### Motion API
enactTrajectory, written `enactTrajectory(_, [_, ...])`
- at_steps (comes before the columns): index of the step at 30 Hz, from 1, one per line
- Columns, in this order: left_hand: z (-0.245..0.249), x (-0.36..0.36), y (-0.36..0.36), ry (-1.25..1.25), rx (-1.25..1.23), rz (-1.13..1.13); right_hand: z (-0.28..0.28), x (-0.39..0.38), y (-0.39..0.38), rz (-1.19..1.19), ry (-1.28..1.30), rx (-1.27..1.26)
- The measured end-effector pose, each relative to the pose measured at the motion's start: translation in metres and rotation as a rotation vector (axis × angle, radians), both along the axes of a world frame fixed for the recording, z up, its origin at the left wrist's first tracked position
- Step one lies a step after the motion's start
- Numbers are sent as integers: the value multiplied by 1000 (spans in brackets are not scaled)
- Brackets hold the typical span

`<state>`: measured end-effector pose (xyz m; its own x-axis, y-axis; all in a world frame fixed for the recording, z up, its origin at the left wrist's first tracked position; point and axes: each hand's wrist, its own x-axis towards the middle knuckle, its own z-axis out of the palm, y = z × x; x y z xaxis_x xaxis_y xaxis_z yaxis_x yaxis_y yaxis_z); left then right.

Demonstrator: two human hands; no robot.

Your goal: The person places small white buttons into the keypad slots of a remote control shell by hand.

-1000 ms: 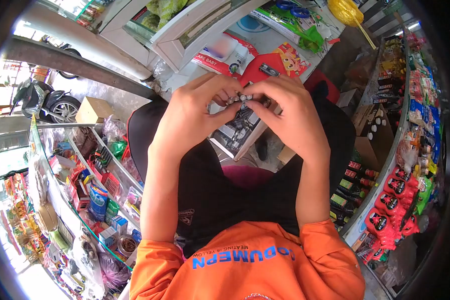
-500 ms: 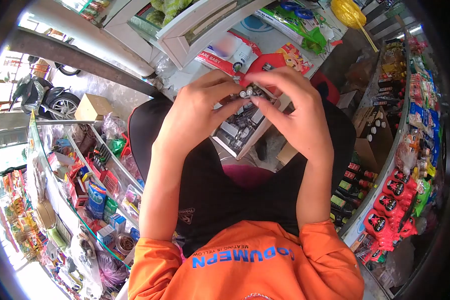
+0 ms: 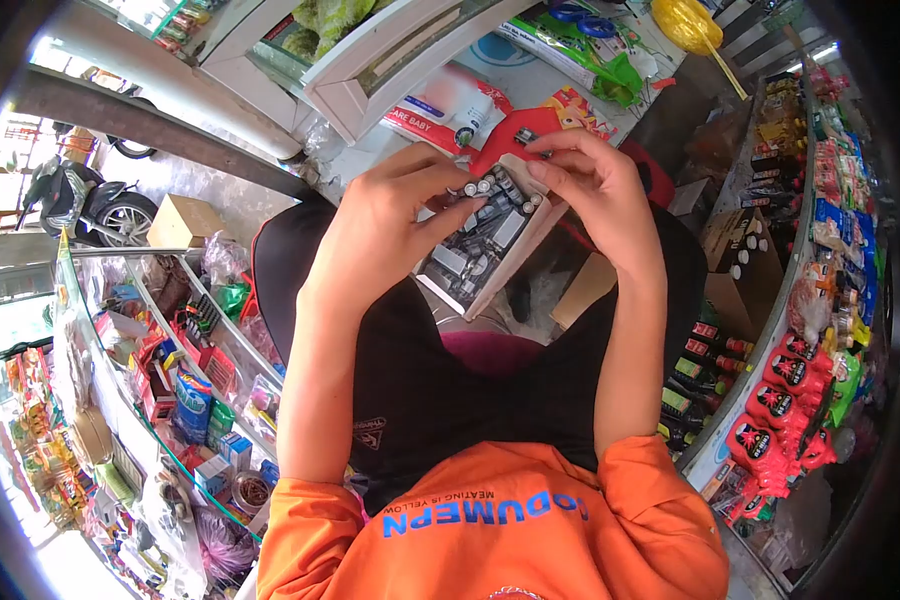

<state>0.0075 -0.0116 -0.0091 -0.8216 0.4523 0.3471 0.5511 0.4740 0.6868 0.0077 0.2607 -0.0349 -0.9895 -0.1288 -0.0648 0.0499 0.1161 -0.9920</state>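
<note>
Cylinders (image 3: 478, 187) sit pinched in the left hand (image 3: 395, 203), over the open box (image 3: 515, 262) of small parts (image 3: 452, 262). The right hand (image 3: 602, 195) is near the red sheet (image 3: 497, 144); I cannot tell whether its fingers grip anything

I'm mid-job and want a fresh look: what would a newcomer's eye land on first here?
Probably the bright orange shirt at the bottom centre. Above it, the left hand pinches small silver-ended cylinders over an open box of dark and silver pieces, with the right hand at the box's far right corner. Next come the red bottles at the right edge and the motorbike at upper left.
</note>
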Motion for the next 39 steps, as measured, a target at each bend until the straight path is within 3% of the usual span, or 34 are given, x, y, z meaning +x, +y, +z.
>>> enactTrajectory(4, [3,0,1,-64,20,2,-8,-5,1,23,-38,-98])
enactTrajectory(7, [1,-1,1,-66,32,4,-3,6,-11,-46,95,-83])
enactTrajectory(10, [1,-1,0,-68,42,5,13,11,-20,0,525,322])
enactTrajectory(11, [1,-1,0,-69,39,4,19,14,-25,0,523,322])
enactTrajectory(13, [1,-1,0,-76,41,6,27,24,-37,-72,618,648])
enactTrajectory(17, [2,0,-1,-85,41,5,32,31,-51,-195,627,948])
enactTrajectory(24, [6,1,-2,-103,55,13,28,26,-50,-185,629,869])
enactTrajectory(29, [4,0,-4,-113,38,9,22,20,-37,-155,535,466])
enactTrajectory(37, [8,1,-5,-102,75,12,41,31,-36,-79,557,643])
enactTrajectory(39, [9,2,-6,-133,103,30,43,32,-38,72,675,810])
